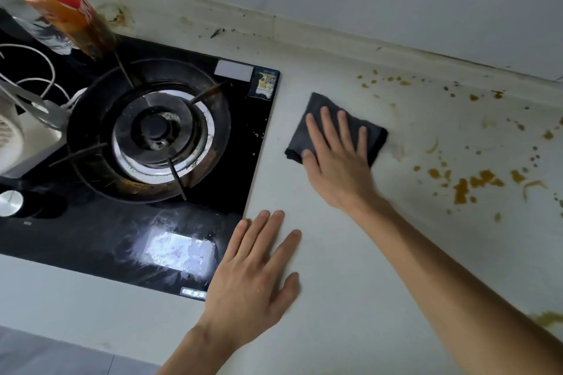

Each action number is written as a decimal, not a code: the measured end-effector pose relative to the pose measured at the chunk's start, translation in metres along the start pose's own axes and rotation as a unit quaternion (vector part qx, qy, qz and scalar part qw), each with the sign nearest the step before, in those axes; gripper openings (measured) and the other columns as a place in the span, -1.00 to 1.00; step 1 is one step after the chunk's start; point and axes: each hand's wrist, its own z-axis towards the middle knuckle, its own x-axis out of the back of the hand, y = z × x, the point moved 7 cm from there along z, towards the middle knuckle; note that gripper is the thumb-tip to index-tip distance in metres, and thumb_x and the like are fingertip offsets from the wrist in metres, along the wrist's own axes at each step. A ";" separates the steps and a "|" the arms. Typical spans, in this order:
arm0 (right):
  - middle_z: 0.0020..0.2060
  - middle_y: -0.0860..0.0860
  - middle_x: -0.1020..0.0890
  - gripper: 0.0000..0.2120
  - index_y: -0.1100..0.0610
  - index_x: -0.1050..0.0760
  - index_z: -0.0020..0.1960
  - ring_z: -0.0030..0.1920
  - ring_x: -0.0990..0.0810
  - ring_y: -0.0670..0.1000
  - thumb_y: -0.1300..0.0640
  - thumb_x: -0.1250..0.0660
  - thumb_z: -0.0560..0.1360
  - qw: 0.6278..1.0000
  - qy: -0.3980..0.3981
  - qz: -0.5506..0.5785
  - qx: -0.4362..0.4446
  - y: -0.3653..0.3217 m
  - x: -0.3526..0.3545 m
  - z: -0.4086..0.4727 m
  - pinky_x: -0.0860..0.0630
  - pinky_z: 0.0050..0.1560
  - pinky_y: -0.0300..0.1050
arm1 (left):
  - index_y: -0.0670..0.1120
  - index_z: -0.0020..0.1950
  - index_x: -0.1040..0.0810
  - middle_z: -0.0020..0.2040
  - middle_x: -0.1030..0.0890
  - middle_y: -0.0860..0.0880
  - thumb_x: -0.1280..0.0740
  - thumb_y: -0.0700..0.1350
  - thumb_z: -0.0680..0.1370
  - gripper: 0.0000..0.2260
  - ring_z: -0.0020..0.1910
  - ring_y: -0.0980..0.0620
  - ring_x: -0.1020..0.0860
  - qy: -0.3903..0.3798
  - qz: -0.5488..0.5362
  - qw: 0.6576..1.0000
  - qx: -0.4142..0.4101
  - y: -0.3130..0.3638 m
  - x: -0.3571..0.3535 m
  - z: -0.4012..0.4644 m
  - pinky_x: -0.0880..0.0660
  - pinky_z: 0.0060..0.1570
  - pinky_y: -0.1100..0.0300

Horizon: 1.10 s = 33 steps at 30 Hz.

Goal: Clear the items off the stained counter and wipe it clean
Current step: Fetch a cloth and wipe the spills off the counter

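Left hand (253, 280): palm down, fingers straight and spread, pointing toward 1 o'clock. Right hand (336, 158): flat, fingers extended toward 11 o'clock, forearm outstretched.

no wording is legible: the sticker (264, 83) on the hob (128, 222) shows only a qr code.

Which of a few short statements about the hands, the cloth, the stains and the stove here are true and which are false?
1. The right hand presses flat on a dark cloth. True.
2. The left hand holds a bottle. False: it rests flat on the counter, holding nothing.
3. The orange stains lie to the right of the cloth. True.
4. A pot sits on the burner. False: the burner is bare.
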 end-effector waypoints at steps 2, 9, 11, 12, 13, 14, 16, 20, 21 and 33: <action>0.67 -0.09 0.09 -0.38 -0.11 0.09 0.67 0.66 0.17 0.04 -0.17 0.07 0.64 0.999 -0.011 0.022 0.022 0.004 0.006 0.033 0.17 0.60 0.29 | -0.01 0.57 -0.48 0.69 -0.27 -0.13 -0.35 0.11 0.60 -0.46 0.68 -0.21 -0.24 0.003 -0.002 1.000 -0.004 0.001 -0.004 -0.001 -0.22 0.60 -0.26; 0.67 -0.08 0.09 -0.39 -0.13 0.12 0.67 0.66 0.16 0.01 -0.16 0.09 0.65 0.991 0.018 0.044 -0.128 0.105 0.025 0.059 0.18 0.61 0.27 | -0.02 0.63 -0.38 0.71 -0.20 -0.14 -0.29 0.03 0.63 -0.44 0.72 -0.21 -0.12 0.016 -0.028 0.999 0.013 0.007 -0.010 0.000 -0.18 0.61 -0.20; 0.67 -0.06 0.10 -0.39 -0.12 0.15 0.67 0.66 0.17 0.04 -0.15 0.11 0.65 0.983 0.016 0.053 -0.175 0.124 0.024 0.032 0.18 0.60 0.29 | -0.01 0.63 -0.37 0.71 -0.18 -0.14 -0.27 0.06 0.66 -0.47 0.72 -0.21 -0.11 0.013 -0.026 0.999 0.018 0.008 -0.012 0.000 -0.15 0.62 -0.20; 0.67 -0.05 0.10 -0.39 -0.12 0.15 0.67 0.66 0.16 0.05 -0.15 0.11 0.65 0.981 0.017 0.051 -0.188 0.123 0.021 0.016 0.17 0.60 0.30 | -0.01 0.63 -0.37 0.71 -0.17 -0.14 -0.26 0.07 0.66 -0.47 0.72 -0.22 -0.11 0.012 -0.026 0.999 0.019 0.008 -0.013 0.001 -0.14 0.63 -0.20; 0.67 -0.04 0.09 -0.38 -0.11 0.14 0.67 0.66 0.15 0.06 -0.15 0.11 0.65 0.981 0.020 0.039 -0.187 0.114 0.018 0.001 0.16 0.60 0.30 | -0.01 0.63 -0.37 0.71 -0.16 -0.14 -0.26 0.07 0.66 -0.48 0.72 -0.22 -0.10 0.013 -0.027 0.999 0.020 0.008 -0.014 0.000 -0.13 0.64 -0.20; 0.67 -0.04 0.07 -0.38 -0.11 0.12 0.67 0.66 0.13 0.07 -0.16 0.09 0.64 0.985 0.024 0.020 -0.172 0.100 0.014 -0.012 0.14 0.60 0.31 | -0.02 0.62 -0.37 0.71 -0.16 -0.14 -0.27 0.07 0.66 -0.47 0.72 -0.22 -0.10 0.014 -0.029 0.999 0.022 0.008 -0.016 0.000 -0.12 0.64 -0.20; 0.67 -0.06 0.05 -0.36 -0.12 0.07 0.67 0.66 0.09 0.07 -0.18 0.06 0.62 0.993 0.025 0.005 -0.117 0.070 0.008 -0.021 0.13 0.59 0.29 | -0.02 0.61 -0.38 0.71 -0.17 -0.13 -0.29 0.07 0.64 -0.47 0.71 -0.23 -0.13 0.022 -0.036 0.999 0.025 0.008 -0.016 0.000 -0.15 0.63 -0.21; 0.67 -0.10 0.02 -0.38 -0.16 0.01 0.66 0.66 0.08 0.04 -0.20 -0.01 0.63 0.999 0.016 0.020 -0.043 0.070 0.016 0.029 0.12 0.60 0.28 | 0.01 0.61 -0.37 0.71 -0.18 -0.10 -0.29 0.09 0.62 -0.45 0.70 -0.21 -0.17 0.033 -0.047 0.998 0.025 0.006 -0.017 0.001 -0.14 0.64 -0.18; 0.67 -0.11 0.03 -0.38 -0.17 0.03 0.66 0.66 0.10 0.03 -0.20 0.01 0.63 0.998 0.012 0.023 -0.051 0.083 0.020 0.044 0.13 0.60 0.27 | 0.02 0.61 -0.36 0.71 -0.18 -0.09 -0.30 0.09 0.61 -0.44 0.70 -0.20 -0.17 0.035 -0.047 0.998 0.026 0.006 -0.017 0.001 -0.13 0.65 -0.16; 0.67 -0.04 0.00 -0.38 -0.10 0.02 0.67 0.66 0.07 0.09 -0.18 0.03 0.64 0.996 0.042 0.004 -0.080 0.090 0.002 -0.070 0.07 0.60 0.30 | -0.09 0.54 -0.47 0.64 -0.28 -0.19 -0.34 0.02 0.59 -0.48 0.63 -0.31 -0.24 0.030 -0.047 0.998 0.026 0.011 -0.012 0.005 -0.22 0.55 -0.30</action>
